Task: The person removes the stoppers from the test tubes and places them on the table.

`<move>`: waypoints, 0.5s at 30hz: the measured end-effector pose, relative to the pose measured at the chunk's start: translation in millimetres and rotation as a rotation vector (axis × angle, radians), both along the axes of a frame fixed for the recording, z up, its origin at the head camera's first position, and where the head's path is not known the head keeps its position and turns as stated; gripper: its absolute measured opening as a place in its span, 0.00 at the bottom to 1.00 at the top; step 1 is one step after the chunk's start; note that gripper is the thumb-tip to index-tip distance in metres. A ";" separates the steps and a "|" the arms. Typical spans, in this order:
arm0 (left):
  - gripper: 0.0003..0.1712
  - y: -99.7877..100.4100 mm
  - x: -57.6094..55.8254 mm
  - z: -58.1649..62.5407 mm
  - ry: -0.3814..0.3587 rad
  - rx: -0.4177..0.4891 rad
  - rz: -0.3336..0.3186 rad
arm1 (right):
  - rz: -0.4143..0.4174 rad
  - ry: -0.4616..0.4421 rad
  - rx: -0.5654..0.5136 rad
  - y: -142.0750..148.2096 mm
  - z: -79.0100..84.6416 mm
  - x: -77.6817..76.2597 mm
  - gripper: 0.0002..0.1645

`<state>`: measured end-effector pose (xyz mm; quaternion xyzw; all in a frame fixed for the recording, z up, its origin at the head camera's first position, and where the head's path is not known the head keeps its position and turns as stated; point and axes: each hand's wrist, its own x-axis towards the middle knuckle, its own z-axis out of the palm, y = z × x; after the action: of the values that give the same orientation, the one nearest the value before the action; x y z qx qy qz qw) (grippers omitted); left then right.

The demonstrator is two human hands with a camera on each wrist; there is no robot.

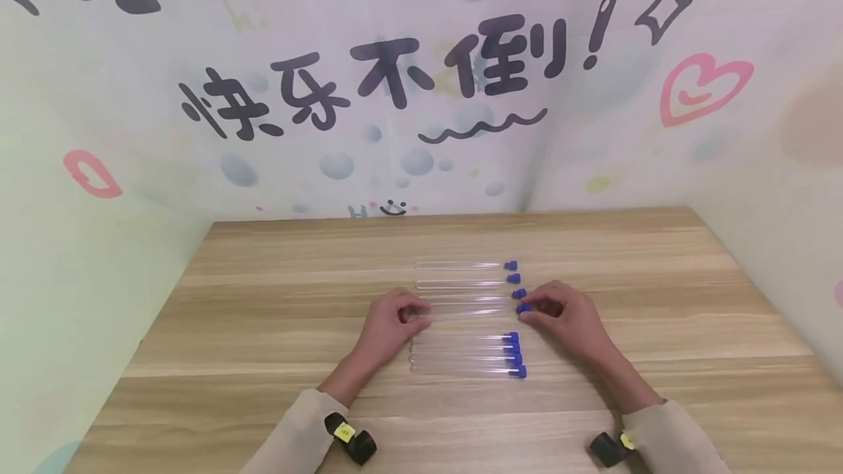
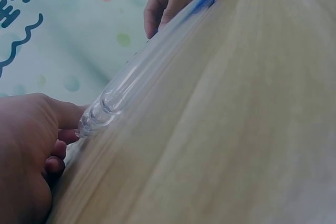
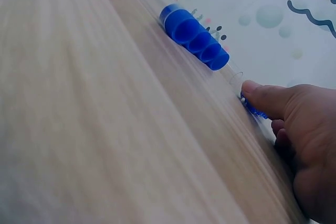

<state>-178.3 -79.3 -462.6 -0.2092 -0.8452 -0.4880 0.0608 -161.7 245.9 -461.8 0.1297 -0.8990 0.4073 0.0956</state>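
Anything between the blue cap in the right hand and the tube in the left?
Nothing visible: the right hand pinches the blue cap just off the tube the left hand holds, with only tabletop showing between.

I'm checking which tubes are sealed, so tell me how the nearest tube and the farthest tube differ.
The nearest tube has its blue cap fitted; the farthest tube is uncapped, its loose cap lying just off its end. The nearest tube lies close to its neighbour; the farthest tube has a wider gap. Both are clear and lie flat.
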 end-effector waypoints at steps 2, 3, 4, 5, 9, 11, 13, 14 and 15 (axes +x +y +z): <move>0.10 -0.3 -0.1 -0.3 -0.005 0.008 0.002 | -0.007 -0.004 -0.014 0.1 0.5 -0.3 0.12; 0.10 -0.5 -0.2 -0.3 -0.009 0.012 0.003 | -0.009 -0.004 -0.025 0.3 0.7 -0.4 0.12; 0.10 -0.7 -0.2 -0.2 -0.012 0.016 0.004 | -0.011 -0.006 -0.037 0.4 1.0 -0.4 0.13; 0.10 -0.7 0.0 0.2 -0.017 0.020 0.006 | -0.016 -0.009 -0.048 0.5 1.3 -0.4 0.13; 0.09 -1.2 0.3 0.8 -0.016 0.029 -0.001 | -0.040 -0.002 -0.081 0.1 2.9 0.6 0.14; 0.09 -1.4 0.3 0.5 -0.004 0.029 -0.011 | -0.056 0.000 -0.086 -0.2 4.0 1.6 0.14; 0.09 -1.6 0.4 -0.1 0.003 0.028 -0.017 | -0.069 -0.001 -0.090 -0.5 5.0 2.7 0.14; 0.09 -1.7 0.5 -0.4 0.004 0.027 -0.019 | -0.074 -0.004 -0.094 -0.7 5.5 3.2 0.13; 0.09 -1.8 0.6 -0.5 0.004 0.028 -0.021 | -0.080 -0.007 -0.093 -0.9 5.6 3.6 0.13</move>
<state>-177.6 -81.1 -463.1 -0.2181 -0.8360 -0.4999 0.0605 -158.2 245.0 -456.2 0.0877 -0.8839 0.4449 0.1146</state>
